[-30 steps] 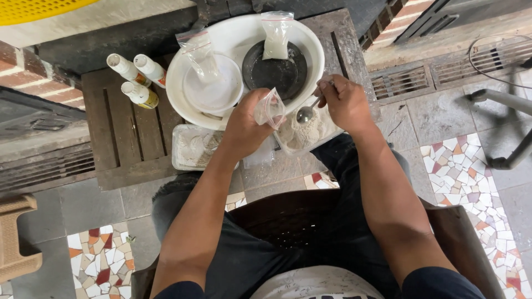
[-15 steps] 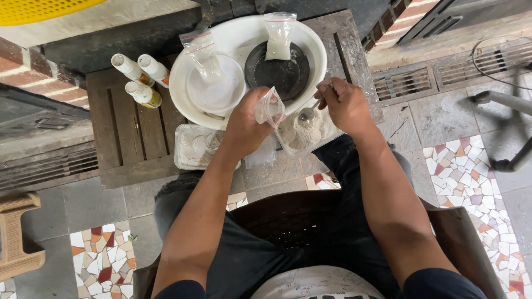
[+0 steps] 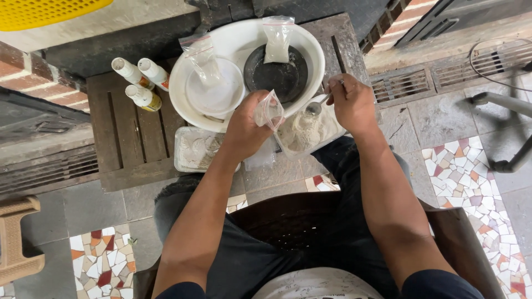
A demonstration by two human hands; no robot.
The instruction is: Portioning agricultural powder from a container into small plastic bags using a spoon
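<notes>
My left hand [image 3: 246,126] holds a small clear zip bag [image 3: 270,111] up by its mouth. My right hand [image 3: 350,102] grips a metal spoon [image 3: 316,106], its bowl just right of the bag and above a clear container of pale powder [image 3: 305,133]. Behind both hands sits a big white basin [image 3: 316,50] holding a white bowl [image 3: 216,91], a dark round dish [image 3: 277,75] and two more zip bags [image 3: 277,36], one leaning on each vessel.
Three small white bottles [image 3: 141,83] lie on the dark wooden pallet [image 3: 130,138] to the left. A second clear tray of powder [image 3: 197,149] sits under my left forearm. Floor drain grates [image 3: 438,77] run on the right, a plastic stool [image 3: 16,243] at lower left.
The spoon bowl has shifted slightly, staying close beside the bag over the powder container. Both hands otherwise keep their places.
</notes>
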